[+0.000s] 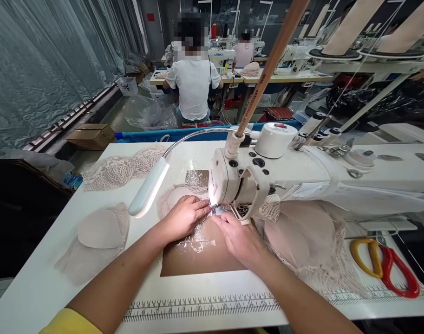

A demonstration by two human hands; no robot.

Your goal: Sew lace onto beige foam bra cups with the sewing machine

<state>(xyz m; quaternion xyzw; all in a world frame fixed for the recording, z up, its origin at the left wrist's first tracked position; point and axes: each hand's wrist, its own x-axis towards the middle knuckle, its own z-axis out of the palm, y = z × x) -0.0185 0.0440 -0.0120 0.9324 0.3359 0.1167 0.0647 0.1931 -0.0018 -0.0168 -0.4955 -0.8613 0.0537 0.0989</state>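
The left hand (185, 215) lay flat, palm down, on the lace bra piece (302, 234), its fingers stretched out and pressing the fabric just left of the presser foot (216, 209); nothing was closed inside it. The right hand (238, 236) rested on the same fabric just near of the foot, fingertips pointing at the needle area. Whether those fingertips pinched the lace or only pressed it could not be told. The two hands were close together, almost touching at the fingertips.

The lace bra piece ran under the head of the white sewing machine (232, 178) and spread to the right beneath the machine arm, over the brown inset panel (198, 262) of the white table (41, 278).

A gooseneck lamp (149, 188) hung above the table, left of the machine head. Padded bra cups (100, 229) lay at the near left, and loose lace pieces (121, 169) at the far left. Scissors (382, 264) (one handle yellow, one red) lay at the near right. A printed ruler (198, 306) ran along the near table edge. At the far benches, a co-worker in a white shirt (194, 83) sat facing away.
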